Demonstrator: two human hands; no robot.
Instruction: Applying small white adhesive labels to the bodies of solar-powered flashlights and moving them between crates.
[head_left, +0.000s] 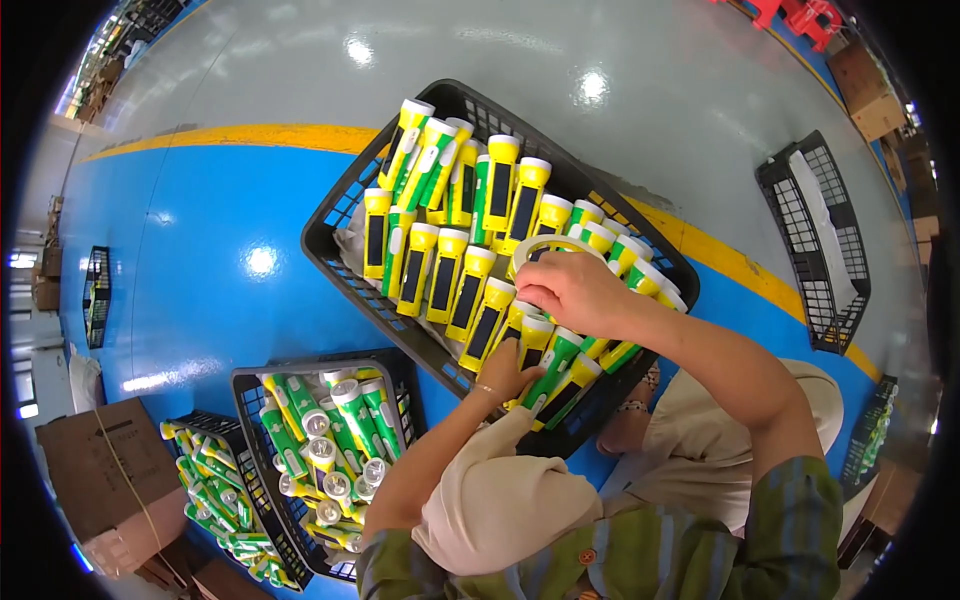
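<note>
A black mesh basket (330,225) stands on the floor in front of me, packed with several yellow and green flashlights (445,270) laid side by side. My right hand (575,290) is over the basket's near right part, gripping a pale roll of tape (540,247) above the flashlights. My left hand (505,375) reaches in from below and closes on a yellow and green flashlight (548,375) at the basket's near edge. My knees in beige trousers sit just below the basket.
Two more black baskets (250,400) of green flashlights stand at lower left beside a cardboard box (90,470). An empty-looking black basket (815,240) stands at right. A yellow line (230,135) splits the blue and grey floor.
</note>
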